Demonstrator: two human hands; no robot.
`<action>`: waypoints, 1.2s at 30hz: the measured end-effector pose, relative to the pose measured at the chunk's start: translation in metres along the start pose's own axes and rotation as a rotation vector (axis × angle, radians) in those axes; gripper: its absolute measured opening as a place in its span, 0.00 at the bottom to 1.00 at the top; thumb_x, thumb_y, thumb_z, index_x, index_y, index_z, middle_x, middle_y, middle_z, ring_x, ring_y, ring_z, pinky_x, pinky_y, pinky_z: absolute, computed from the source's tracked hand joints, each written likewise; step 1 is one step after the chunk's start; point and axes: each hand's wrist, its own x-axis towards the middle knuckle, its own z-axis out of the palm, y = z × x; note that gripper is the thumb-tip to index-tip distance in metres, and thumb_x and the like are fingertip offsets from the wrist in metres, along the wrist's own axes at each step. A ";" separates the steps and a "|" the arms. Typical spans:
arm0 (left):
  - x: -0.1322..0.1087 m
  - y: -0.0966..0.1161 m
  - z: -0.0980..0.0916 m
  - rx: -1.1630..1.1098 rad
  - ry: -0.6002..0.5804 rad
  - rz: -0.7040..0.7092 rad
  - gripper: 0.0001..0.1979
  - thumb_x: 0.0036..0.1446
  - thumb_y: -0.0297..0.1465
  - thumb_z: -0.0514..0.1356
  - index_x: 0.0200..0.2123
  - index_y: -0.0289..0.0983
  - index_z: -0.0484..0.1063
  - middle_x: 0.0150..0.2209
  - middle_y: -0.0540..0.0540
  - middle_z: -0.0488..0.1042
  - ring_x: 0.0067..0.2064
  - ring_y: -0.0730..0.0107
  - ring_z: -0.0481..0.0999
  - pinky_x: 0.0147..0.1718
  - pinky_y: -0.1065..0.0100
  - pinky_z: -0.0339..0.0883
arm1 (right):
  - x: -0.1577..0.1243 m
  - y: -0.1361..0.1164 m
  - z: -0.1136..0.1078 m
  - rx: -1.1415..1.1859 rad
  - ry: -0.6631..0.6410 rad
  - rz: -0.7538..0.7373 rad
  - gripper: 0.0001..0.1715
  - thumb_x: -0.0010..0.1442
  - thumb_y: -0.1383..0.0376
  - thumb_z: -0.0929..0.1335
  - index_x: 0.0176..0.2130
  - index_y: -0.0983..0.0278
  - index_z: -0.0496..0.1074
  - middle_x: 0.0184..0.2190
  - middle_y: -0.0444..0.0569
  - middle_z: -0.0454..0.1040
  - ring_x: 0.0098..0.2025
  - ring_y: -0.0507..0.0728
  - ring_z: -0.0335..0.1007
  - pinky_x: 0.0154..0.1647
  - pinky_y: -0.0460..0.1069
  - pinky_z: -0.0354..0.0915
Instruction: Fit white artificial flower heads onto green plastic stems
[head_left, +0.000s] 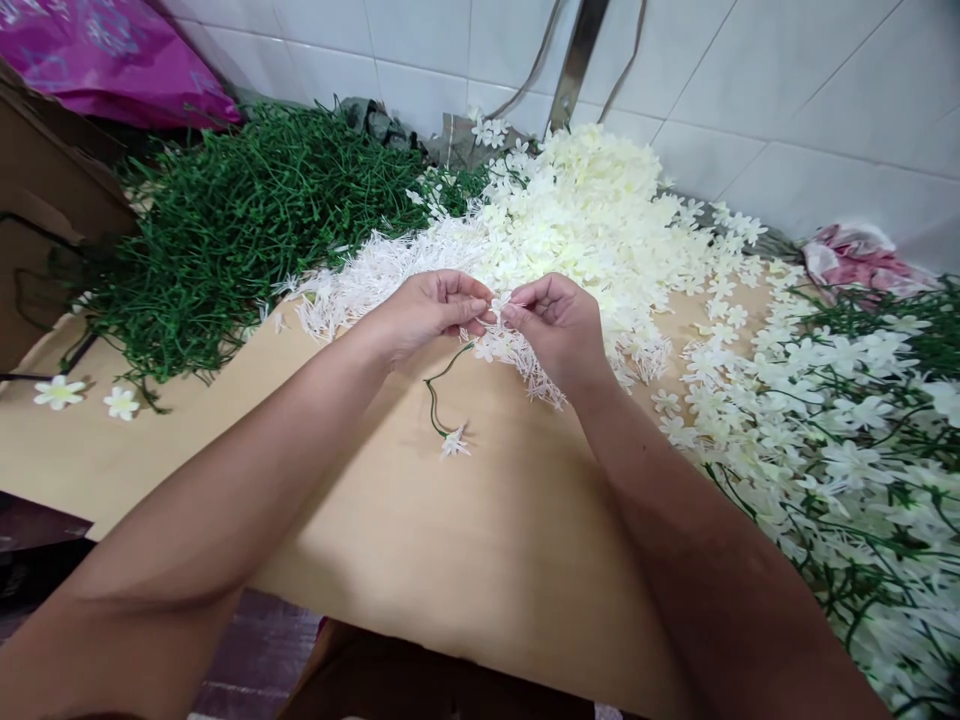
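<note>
Over the middle of the cardboard, my left hand (450,308) and my right hand (551,315) meet fingertip to fingertip. My left fingers are closed in a pinch at the upper end of a green artificial flower stem (433,395), though the exact grip is hidden. This stem curves down below the hand, and a white fringed piece (454,442) sits on its lower end. Between thumb and forefinger, my right hand pinches a small white flower piece (501,305) that touches the left fingertips. Just behind the hands lies a heap of white fringed pieces (405,262).
Green stems (262,200) are heaped at the back left, cream petal flowers (592,210) at the back centre. Assembled white flowers (847,450) pile up on the right. Two loose flowers (58,392) lie at the left on the cardboard (420,540). A tiled wall (712,90) stands behind.
</note>
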 end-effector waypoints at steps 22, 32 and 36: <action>-0.008 -0.015 -0.002 0.670 0.045 0.179 0.08 0.52 0.34 0.59 0.28 0.34 0.69 0.24 0.49 0.70 0.27 0.73 0.68 0.29 0.69 0.59 | -0.001 -0.008 -0.001 0.052 -0.074 0.107 0.13 0.46 0.62 0.75 0.26 0.63 0.68 0.20 0.40 0.68 0.23 0.47 0.64 0.25 0.45 0.62; -0.004 -0.035 0.000 0.958 0.134 0.171 0.06 0.51 0.31 0.56 0.32 0.37 0.72 0.31 0.46 0.74 0.32 0.67 0.69 0.30 0.67 0.56 | -0.003 0.001 -0.002 0.276 -0.139 0.371 0.24 0.33 0.53 0.78 0.25 0.64 0.71 0.20 0.40 0.70 0.25 0.48 0.67 0.31 0.47 0.67; -0.013 -0.035 -0.005 0.504 0.158 0.122 0.03 0.49 0.26 0.58 0.30 0.34 0.69 0.27 0.50 0.70 0.29 0.75 0.65 0.29 0.71 0.57 | -0.006 0.005 0.005 0.341 -0.154 0.421 0.26 0.31 0.52 0.79 0.26 0.64 0.71 0.21 0.40 0.71 0.27 0.49 0.69 0.36 0.49 0.69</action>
